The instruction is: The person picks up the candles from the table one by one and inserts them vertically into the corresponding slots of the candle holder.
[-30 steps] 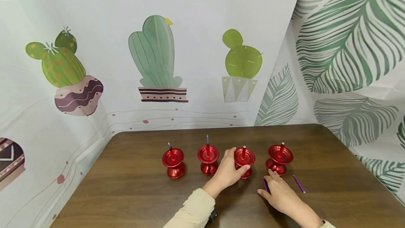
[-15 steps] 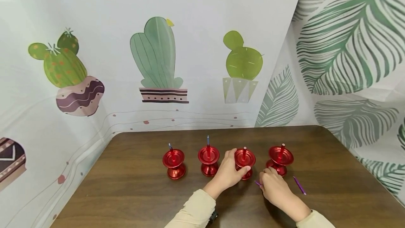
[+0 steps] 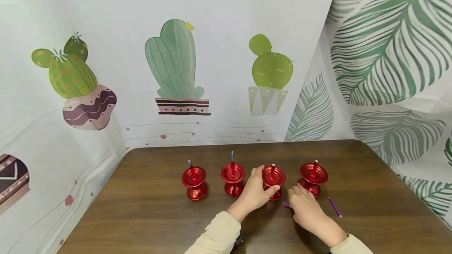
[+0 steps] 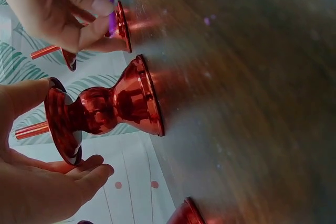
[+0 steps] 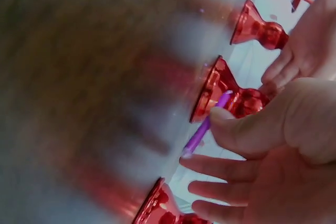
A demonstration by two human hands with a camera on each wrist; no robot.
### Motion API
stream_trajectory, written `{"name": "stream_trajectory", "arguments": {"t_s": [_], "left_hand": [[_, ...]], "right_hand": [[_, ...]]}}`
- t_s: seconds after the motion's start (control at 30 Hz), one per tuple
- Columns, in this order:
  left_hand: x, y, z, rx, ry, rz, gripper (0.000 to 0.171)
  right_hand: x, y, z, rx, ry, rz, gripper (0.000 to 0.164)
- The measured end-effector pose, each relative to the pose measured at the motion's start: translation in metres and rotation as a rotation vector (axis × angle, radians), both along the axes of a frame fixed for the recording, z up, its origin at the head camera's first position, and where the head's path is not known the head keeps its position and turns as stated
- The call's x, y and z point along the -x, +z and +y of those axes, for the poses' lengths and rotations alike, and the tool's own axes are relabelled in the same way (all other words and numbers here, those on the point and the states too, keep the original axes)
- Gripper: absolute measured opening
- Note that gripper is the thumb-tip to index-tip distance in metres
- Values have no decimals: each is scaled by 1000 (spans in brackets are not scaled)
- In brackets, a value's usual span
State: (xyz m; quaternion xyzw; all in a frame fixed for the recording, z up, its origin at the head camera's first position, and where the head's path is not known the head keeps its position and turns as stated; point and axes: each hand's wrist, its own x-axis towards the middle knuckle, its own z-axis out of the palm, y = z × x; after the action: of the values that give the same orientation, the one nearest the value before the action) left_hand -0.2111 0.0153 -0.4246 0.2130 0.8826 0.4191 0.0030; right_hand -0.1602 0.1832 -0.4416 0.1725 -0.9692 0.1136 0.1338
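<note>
My left hand (image 3: 255, 192) grips a shiny red candle holder (image 3: 273, 175), thumb and fingers on either side of its dish. In the left wrist view the holder (image 4: 97, 108) stands on its flared base, a red tube (image 4: 31, 129) rising from the dish. Just to the right, my right hand (image 3: 306, 206) pinches a thin purple candle (image 3: 286, 204) low over the table. That candle (image 5: 206, 128) lies between thumb and index finger in the right wrist view. A second purple candle (image 3: 334, 207) lies to the right of the hand.
Two holders at left, one (image 3: 194, 177) and another (image 3: 233, 175), carry thin blue candles (image 3: 232, 156) in their tubes. A further holder (image 3: 313, 173) with a candle-free tube stands behind my right hand. All are on the brown wooden table (image 3: 148, 207), with a patterned cloth (image 3: 226, 69) behind.
My right hand has taken hold of the nearer purple candle from the table and turned its end toward the left. My left hand keeps its grip on the holder.
</note>
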Motion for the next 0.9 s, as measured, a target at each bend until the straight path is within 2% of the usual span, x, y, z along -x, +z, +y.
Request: {"name": "stream_trajectory", "arguments": {"t_s": [0.1,0.2,0.33,0.43,0.63,0.73,0.9], "left_hand": [[0,0,0,-4,2,0,74],[0,0,0,-7,6,-4,74],[-1,1,0,-10,7,-3,74],[-2,2,0,-16,3,-1,74],[-2,3,0,-15,-3,3,73],[-2,3,0,-9,-2,6,73],[-1,1,0,0,1,-1,73]], "right_hand": [[1,5,1,111,3,-45,38],[3,11,2,245,-14,-97,33],[5,17,4,363,-23,-48,26],[6,21,5,388,-46,0,25],[3,30,6,362,-118,-87,22],[1,32,6,336,-130,-99,21],[-2,35,5,351,-112,-61,22]]}}
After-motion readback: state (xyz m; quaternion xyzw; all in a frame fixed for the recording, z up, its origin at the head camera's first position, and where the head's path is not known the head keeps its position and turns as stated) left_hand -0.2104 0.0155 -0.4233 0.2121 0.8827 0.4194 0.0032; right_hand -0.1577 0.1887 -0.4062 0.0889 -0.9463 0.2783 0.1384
